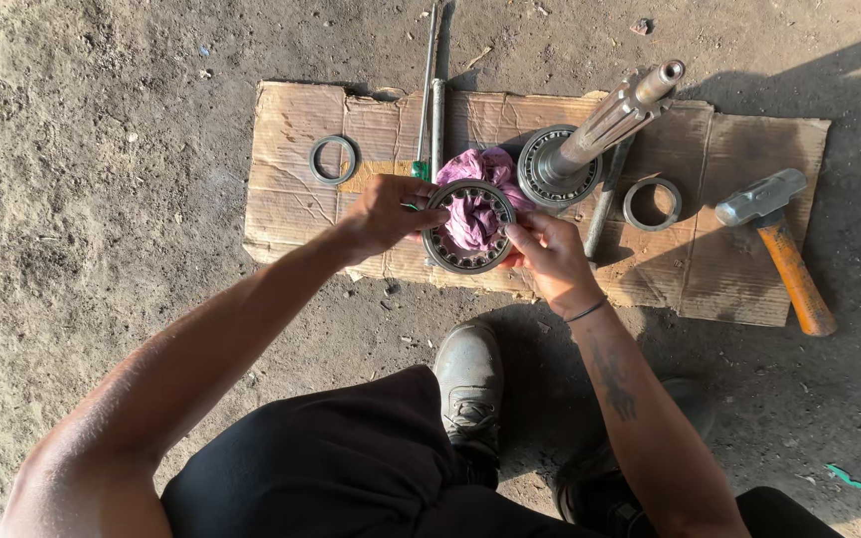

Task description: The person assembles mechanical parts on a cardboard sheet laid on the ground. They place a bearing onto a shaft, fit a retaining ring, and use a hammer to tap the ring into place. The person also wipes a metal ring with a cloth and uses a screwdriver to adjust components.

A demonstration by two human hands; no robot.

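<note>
Flat ring (334, 159) lies at the cardboard sheet's (291, 214) 9 o'clock end, apart from the work. Left hand (386, 214) closes its fingers on the roller bearing (469, 227) at the bearing's 9 o'clock rim; right hand (548, 251) pinches the 3 o'clock rim, so the bearing is held up between both, above the cardboard. A pink rag (474, 211) fills its bore, apparently for wiping. At 1 o'clock stands a splined shaft (605, 125) on its flange. A second ring (653, 202) and an orange-handled hammer (781, 249) lie at 3 o'clock, within reach.
</note>
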